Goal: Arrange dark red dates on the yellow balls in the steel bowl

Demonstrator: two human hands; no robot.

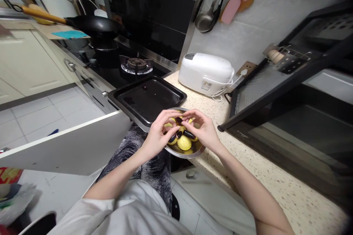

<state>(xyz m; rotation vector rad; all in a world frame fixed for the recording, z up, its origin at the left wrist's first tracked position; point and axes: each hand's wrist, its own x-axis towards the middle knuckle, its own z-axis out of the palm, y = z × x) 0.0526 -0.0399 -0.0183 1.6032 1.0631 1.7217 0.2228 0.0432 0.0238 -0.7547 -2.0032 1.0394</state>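
A round metal bowl [180, 153] at the counter's edge holds several yellow peeled pieces [184, 142] and dark, shiny oblong pieces [189, 134]. Over its left side is my left hand [162, 128], fingers curved and thumb pointing inward. My right hand [200, 127] curves over the right side. Between the fingertips of both hands is a small dark piece [179, 120], which both seem to pinch. The fingers partly hide the bowl's contents.
A black baking tray [154, 99] lies left of the bowl, overhanging the counter. Behind are a gas burner [137, 64], a wok [96, 25] and a white appliance [206, 71]. A black oven [275, 128] stands right. An open cabinet door [74, 146] juts out left.
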